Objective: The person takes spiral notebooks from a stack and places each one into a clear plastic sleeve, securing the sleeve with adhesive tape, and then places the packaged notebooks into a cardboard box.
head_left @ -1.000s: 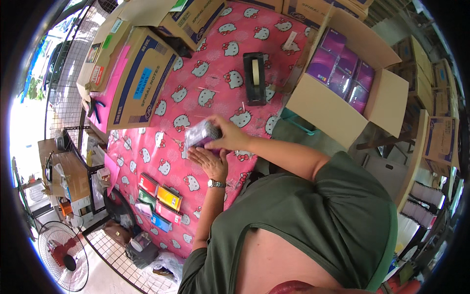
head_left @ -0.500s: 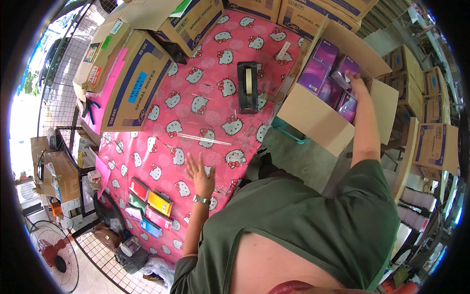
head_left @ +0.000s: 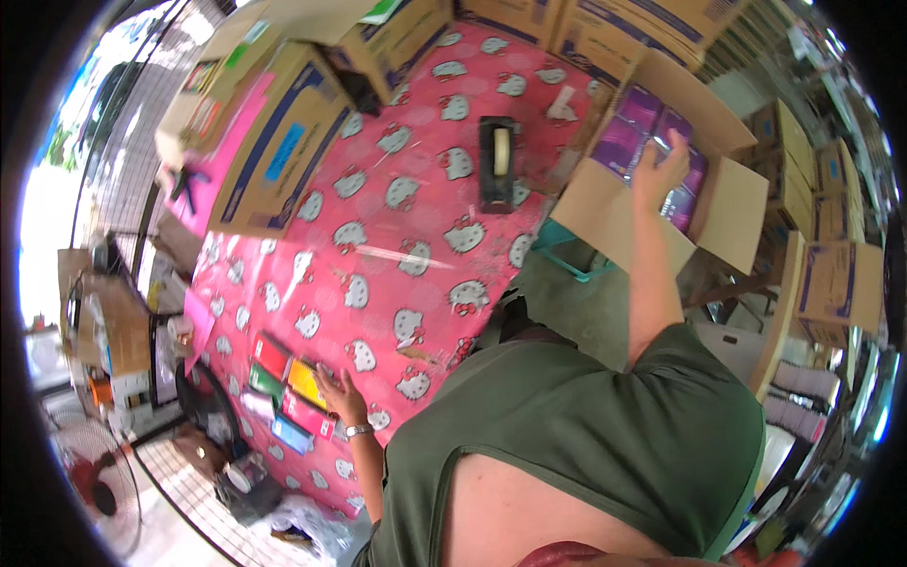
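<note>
My right hand reaches into an open cardboard carton at the right. Its fingers are apart over the shiny purple notebook packs lying inside; I cannot tell whether the fingertips touch them. My left hand, with a metal watch at the wrist, is open beside a yellow pack on the pink table cover. Around the yellow pack lie a red pack, a green pack, a pink pack, a blue pack and a white one.
A black tape dispenser stands on the table near the carton. Closed cartons line the table's far and left sides, and more cartons stand at the right. A teal stool is below the open carton. A fan is at lower left.
My left hand has moved left and nearer to me, to the coloured packs. My right hand has shifted left across the purple packs and its fingers have spread. The whole view has shifted slightly.
</note>
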`<state>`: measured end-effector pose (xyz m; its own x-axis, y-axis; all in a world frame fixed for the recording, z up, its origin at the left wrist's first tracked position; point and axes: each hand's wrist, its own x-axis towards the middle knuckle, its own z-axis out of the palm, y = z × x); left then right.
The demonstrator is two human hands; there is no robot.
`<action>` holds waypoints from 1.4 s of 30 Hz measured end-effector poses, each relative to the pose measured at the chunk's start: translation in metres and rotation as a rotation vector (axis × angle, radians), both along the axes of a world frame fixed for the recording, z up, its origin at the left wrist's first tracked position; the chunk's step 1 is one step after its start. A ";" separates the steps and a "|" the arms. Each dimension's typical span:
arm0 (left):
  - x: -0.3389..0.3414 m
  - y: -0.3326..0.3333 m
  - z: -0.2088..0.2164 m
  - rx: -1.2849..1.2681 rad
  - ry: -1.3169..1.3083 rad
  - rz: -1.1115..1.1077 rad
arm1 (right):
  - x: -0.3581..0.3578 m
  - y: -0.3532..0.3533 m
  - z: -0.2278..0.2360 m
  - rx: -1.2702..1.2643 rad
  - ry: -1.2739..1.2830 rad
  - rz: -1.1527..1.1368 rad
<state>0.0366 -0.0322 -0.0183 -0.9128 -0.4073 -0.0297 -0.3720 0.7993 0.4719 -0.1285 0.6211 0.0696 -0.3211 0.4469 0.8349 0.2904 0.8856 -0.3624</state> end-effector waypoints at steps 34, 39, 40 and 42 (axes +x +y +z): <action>-0.003 -0.417 -0.084 0.138 -0.100 0.719 | 0.031 -0.884 -0.136 -0.028 -1.352 1.283; -0.006 -0.413 -0.090 -0.064 0.046 0.570 | 0.012 -0.883 -0.134 -0.320 -1.365 1.192; -0.001 -0.417 -0.095 -0.169 0.060 0.551 | 0.008 -0.886 -0.119 -0.203 -1.289 1.345; 0.013 -0.427 -0.103 0.265 0.078 0.630 | -0.001 -0.890 -0.073 0.036 -1.122 1.632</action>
